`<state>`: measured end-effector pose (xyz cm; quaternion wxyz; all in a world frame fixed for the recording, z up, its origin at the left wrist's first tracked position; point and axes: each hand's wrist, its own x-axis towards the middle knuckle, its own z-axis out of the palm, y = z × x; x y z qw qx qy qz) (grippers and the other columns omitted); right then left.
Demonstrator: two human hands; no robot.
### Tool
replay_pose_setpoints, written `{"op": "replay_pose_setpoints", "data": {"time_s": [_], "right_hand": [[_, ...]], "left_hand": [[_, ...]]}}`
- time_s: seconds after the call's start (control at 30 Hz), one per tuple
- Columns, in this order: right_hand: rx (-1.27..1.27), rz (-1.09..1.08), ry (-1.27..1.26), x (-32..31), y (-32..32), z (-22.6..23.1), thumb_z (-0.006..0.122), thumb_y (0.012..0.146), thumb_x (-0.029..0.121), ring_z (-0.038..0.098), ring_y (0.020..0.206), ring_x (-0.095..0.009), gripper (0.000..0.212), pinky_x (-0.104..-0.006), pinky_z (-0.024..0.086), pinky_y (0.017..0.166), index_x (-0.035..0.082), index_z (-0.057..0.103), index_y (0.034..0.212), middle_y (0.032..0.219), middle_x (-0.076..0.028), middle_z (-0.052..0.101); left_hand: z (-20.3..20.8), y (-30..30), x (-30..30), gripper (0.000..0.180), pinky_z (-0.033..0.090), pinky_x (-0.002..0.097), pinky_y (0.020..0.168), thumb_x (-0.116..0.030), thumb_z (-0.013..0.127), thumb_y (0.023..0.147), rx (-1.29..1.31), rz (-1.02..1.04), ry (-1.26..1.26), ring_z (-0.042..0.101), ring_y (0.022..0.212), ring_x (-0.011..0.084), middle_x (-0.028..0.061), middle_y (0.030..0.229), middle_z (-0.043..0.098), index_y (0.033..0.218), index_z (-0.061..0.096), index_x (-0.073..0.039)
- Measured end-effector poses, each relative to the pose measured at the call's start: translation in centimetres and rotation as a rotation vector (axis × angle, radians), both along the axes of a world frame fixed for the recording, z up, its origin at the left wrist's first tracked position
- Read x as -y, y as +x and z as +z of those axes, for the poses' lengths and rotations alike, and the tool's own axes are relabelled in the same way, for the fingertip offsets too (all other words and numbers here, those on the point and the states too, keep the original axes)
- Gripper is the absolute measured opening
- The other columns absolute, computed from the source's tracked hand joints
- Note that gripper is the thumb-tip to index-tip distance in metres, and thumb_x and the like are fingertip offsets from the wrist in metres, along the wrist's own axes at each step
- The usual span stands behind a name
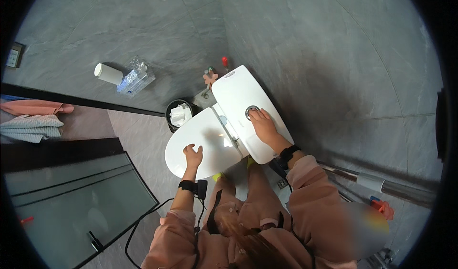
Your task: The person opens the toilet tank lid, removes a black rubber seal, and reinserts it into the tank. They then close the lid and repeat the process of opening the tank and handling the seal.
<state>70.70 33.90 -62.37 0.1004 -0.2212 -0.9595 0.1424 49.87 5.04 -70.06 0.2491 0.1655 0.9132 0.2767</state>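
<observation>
Touching flush button, two o'clock from left hand: right hand, fingers extended | left loosely spread, empty | toilet lid: likely rigid, slippery; hold by rim

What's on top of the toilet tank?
On the white toilet tank: a round metallic button with the right hand over it, plus dark lettering. The hand hides part of the button and tank beneath.

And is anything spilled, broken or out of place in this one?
Nothing looks spilled or broken: the lid lies shut, the paper sits in the bin, and the right hand rests on the flush button. The one oddity is a blurred patch at lower right, masking what is there.
</observation>
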Motion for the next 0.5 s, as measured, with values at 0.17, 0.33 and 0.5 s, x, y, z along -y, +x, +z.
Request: {"op": "replay_pose_setpoints", "data": {"time_s": [0.17, 0.33, 0.5], "right_hand": [[0.056, 0.019, 0.043, -0.1, -0.3, -0.4, 0.050, 0.089, 0.008, 0.050, 0.121, -0.020, 0.030, -0.0392, 0.031, 0.110, 0.003, 0.063, 0.116, 0.123, -0.007, 0.055], [0.098, 0.007, 0.050, 0.0, -0.5, -0.9, 0.050, 0.089, 0.010, 0.049, 0.121, -0.020, 0.029, -0.0398, 0.031, 0.110, 0.003, 0.064, 0.114, 0.123, -0.007, 0.055], [0.106, -0.021, 0.078, 0.3, -0.7, -1.1, 0.050, 0.090, 0.011, 0.049, 0.121, -0.020, 0.030, -0.0393, 0.031, 0.110, 0.003, 0.064, 0.114, 0.122, -0.006, 0.055]], "left_hand": [[3.6, 3.3, -3.9, 0.056, 0.035, 0.0495, 0.107, -0.031, 0.069, 0.084, 0.015, -0.073, 0.031, 0.030, 0.132, 0.0494, 0.0395, 0.131, 0.038, 0.120, 0.050, 0.006], [5.4, 4.6, -4.1, 0.052, 0.045, 0.0436, 0.094, -0.027, 0.071, 0.083, -0.189, -0.126, -0.015, 0.044, 0.116, 0.0395, 0.0291, 0.121, 0.048, 0.117, 0.052, 0.008], [7.2, 3.0, -2.3, 0.057, 0.037, 0.0491, 0.106, -0.031, 0.069, 0.085, -0.033, -0.146, -0.027, 0.028, 0.133, 0.0521, 0.0404, 0.135, 0.031, 0.122, 0.048, 0.007]]}}
